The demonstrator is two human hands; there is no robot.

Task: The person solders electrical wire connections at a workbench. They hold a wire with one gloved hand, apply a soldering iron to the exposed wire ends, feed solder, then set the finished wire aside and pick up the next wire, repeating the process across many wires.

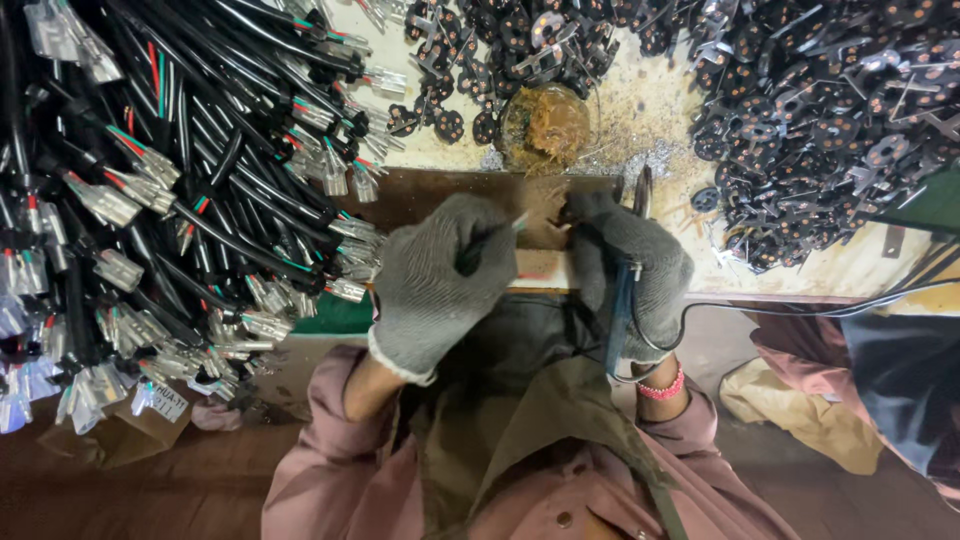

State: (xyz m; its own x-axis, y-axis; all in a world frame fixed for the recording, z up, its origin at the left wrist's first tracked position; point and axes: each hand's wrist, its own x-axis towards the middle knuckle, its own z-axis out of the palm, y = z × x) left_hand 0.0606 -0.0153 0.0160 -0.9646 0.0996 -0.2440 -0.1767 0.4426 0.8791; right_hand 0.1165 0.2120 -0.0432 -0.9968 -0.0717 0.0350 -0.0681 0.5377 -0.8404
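Observation:
Both my hands wear grey knit gloves and meet over a brown plate (440, 192) at the bench edge. My left hand (440, 280) is closed around a black cable whose tinned wire end (521, 222) pokes out toward the right. My right hand (632, 265) grips a soldering iron with a blue handle (618, 310); its thumb and fingers pinch near the wire end. The iron's cord (800, 308) runs off to the right. What sits between the fingertips is hidden.
A big bundle of black cables with metal terminals (170, 200) fills the left. Heaps of small black round parts with copper pins (830, 120) lie at the back and right. A brown rosin pot (545, 125) stands behind my hands. Another person's clothing (880, 380) shows at right.

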